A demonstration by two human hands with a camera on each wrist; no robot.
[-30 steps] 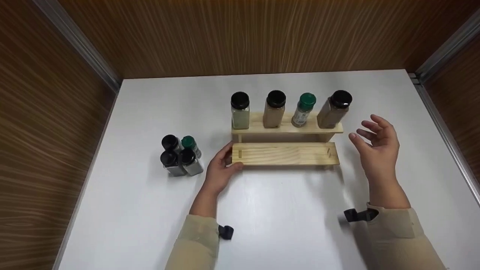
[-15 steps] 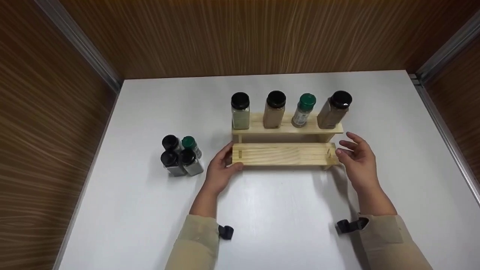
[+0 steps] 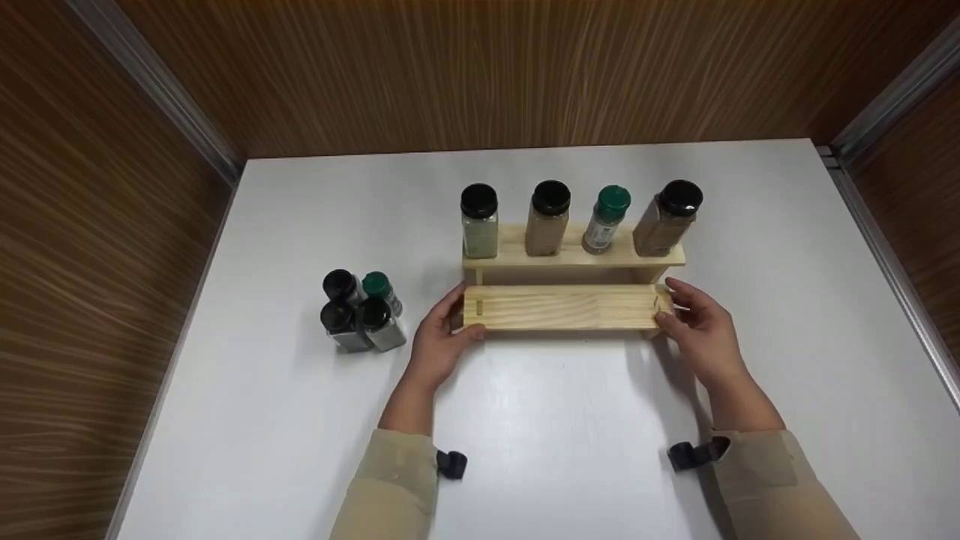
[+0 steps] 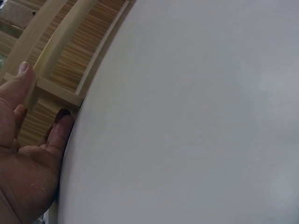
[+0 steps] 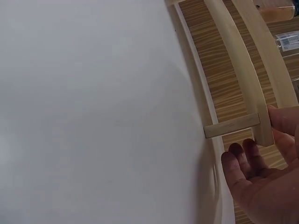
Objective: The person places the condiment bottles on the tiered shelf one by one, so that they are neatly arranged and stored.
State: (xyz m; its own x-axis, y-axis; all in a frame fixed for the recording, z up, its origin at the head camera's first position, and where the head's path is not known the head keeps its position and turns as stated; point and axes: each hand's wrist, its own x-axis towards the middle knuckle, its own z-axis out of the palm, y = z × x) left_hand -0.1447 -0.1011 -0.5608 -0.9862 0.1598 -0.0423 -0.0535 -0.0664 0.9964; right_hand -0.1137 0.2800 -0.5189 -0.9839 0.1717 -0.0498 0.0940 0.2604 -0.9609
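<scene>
A light wooden two-tier spice rack (image 3: 566, 309) stands mid-table in the head view. My left hand (image 3: 433, 351) grips the left end of its lower shelf, thumb on the front corner and fingers behind. On the opposite end, my right hand (image 3: 709, 341) holds the same shelf between thumb and fingers. In the right wrist view, the right hand (image 5: 273, 191) has its thumb at the shelf's end, the other fingers curled near the leg. Along the upper shelf stand black-capped jars, one pale green (image 3: 480, 236) and others brown (image 3: 546, 232), plus a green-capped spice bottle (image 3: 600, 231). The lower shelf is bare.
Left of the rack, several spice jars (image 3: 382, 330) stand in a tight cluster, one with a green cap (image 3: 376, 283). The white table (image 3: 562, 442) is bounded by wood-grain panels (image 3: 525, 75) at the back and sides.
My right hand has moved left from beside the rack and taken hold of the lower shelf's right end. The left hand keeps its grip; the rack stays in place.
</scene>
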